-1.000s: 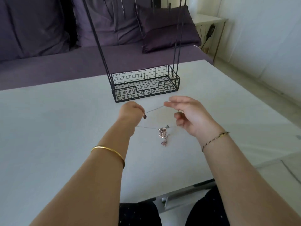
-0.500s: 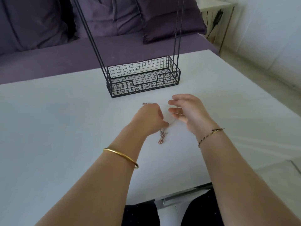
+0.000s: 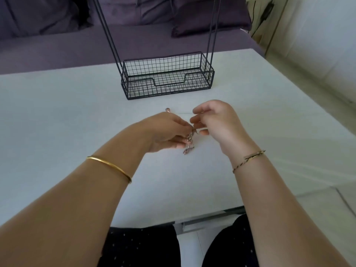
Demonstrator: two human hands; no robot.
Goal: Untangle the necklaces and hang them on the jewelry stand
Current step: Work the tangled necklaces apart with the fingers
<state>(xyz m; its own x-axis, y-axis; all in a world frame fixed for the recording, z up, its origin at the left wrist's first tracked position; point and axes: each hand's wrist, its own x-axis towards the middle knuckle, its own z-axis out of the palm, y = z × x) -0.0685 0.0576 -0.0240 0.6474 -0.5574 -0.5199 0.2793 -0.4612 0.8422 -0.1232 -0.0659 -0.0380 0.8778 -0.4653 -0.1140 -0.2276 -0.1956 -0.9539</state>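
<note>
A person seated at a white table (image 3: 57, 112) works at a small knot of necklaces (image 3: 189, 143), held just above the tabletop between both hands, a short way in front of the black wire jewelry stand (image 3: 167, 78). The left hand (image 3: 167, 132) has its fingers (image 3: 179, 122) curled in and pinched on the top of the cluster, which dangles below them. The right hand (image 3: 217, 122) comes in from the other side, its fingers (image 3: 196, 120) bent close together at the same spot. They seem to nip a fine strand, though the chain there is too thin to make out for certain. A small pinkish pendant (image 3: 168, 109) lies on the table just beyond the left hand.

By the look of it the job is in its first stage. The chains are bunched in one clump, none has been separated, and nothing hangs on any visible part of the stand or lies in its basket. All the hanging is yet to do.

The stand's uprights run out of the top of the view, so its upper bars or hooks cannot be seen. How many necklaces are in the knot cannot be counted. A purple sofa (image 3: 57, 45) stands behind the table.
</note>
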